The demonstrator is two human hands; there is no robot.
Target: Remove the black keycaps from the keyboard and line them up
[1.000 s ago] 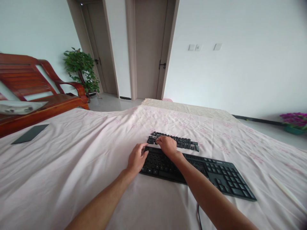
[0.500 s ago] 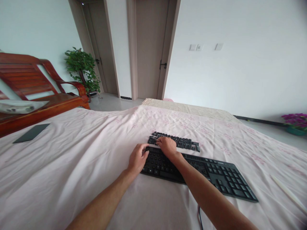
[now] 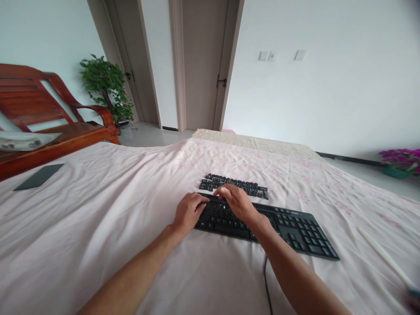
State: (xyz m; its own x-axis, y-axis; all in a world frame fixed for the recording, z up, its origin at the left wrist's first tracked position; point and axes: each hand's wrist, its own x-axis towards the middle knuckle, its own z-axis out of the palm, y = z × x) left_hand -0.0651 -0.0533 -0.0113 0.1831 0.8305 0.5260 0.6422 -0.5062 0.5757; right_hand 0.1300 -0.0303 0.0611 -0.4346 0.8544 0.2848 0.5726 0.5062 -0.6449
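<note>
A black computer keyboard (image 3: 229, 225) lies at a slant on the cloth; much of its left part lacks keycaps, while its right part has them. Just behind it, loose black keycaps (image 3: 254, 189) sit in rows. My left hand (image 3: 188, 213) is at the keyboard's top left corner, thumb and forefinger close together over the uppermost keys. Whatever is between them is too small to make out. Above the back edge hovers my right hand (image 3: 241, 203), its fingers bent and the thumb close to a fingertip. Anything it holds is hidden against the black keys.
A pale flowered cloth (image 3: 131, 210) covers the surface. The keyboard's cable (image 3: 267, 284) runs toward me. At far left lies a dark flat rectangle (image 3: 39, 177); to the right, a long pale stick (image 3: 383, 256). A wooden bench (image 3: 62, 113) and a leafy plant (image 3: 106, 89) stand beyond.
My right hand has come from the loose keycaps back over the keyboard. My left fingertips have moved inward over its corner, closer together. The view has shifted slightly.
</note>
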